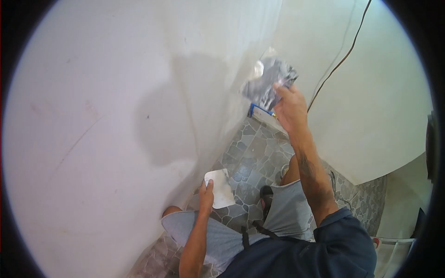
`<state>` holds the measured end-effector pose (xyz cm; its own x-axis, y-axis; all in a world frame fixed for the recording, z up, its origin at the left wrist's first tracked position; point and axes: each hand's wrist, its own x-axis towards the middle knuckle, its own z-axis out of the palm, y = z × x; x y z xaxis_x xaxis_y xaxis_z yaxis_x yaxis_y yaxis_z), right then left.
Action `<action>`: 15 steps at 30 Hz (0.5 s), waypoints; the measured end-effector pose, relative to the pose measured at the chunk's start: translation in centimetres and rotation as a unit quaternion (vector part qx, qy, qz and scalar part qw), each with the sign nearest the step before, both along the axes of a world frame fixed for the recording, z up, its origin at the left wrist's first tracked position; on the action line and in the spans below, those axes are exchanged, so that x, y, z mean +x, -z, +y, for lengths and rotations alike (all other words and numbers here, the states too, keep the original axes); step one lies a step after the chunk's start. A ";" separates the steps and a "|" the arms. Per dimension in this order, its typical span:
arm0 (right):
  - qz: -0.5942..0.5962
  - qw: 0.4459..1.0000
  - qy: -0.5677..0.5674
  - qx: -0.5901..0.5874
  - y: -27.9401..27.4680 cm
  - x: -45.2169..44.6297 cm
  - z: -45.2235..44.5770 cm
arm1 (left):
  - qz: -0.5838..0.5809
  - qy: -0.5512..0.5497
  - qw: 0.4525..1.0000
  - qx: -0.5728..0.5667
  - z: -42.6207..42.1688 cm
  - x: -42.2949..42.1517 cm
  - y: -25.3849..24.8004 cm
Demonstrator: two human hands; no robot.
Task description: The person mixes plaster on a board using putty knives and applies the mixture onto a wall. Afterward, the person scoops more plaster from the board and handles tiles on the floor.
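Shiny grey sheet [265, 88] is up near the wall corner [276, 28], right hand [292, 109] fingers pinching its edge; left hand [207, 194] pinches a white plate [222, 190] lower down. I'd keep the sheet flat, grip even, tbh.

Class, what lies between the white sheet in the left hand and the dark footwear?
In the head view, only a bare stretch of grey stone-patterned floor shows between the white sheet in the left hand and the dark footwear.
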<state>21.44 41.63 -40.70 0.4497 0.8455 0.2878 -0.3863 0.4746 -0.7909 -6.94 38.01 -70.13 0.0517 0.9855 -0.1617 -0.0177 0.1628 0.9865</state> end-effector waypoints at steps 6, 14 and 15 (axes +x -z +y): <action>0.052 0.995 -0.083 0.034 -3.4 2.1 2.6 | -0.003 0.026 1.000 -0.010 -0.3 -0.4 -0.8; 0.115 0.985 -0.129 0.005 -2.7 2.5 3.0 | -0.059 0.008 0.995 -0.080 0.3 -0.5 -0.3; 0.106 0.986 -0.128 0.012 -2.2 2.8 3.3 | -0.065 0.011 0.994 -0.083 0.3 -0.5 0.0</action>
<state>24.19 44.88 -38.53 0.2749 0.9334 0.2306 -0.6517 0.3572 -0.6690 -7.41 38.35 -70.10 0.1041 0.9443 -0.3121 -0.1378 0.3245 0.9358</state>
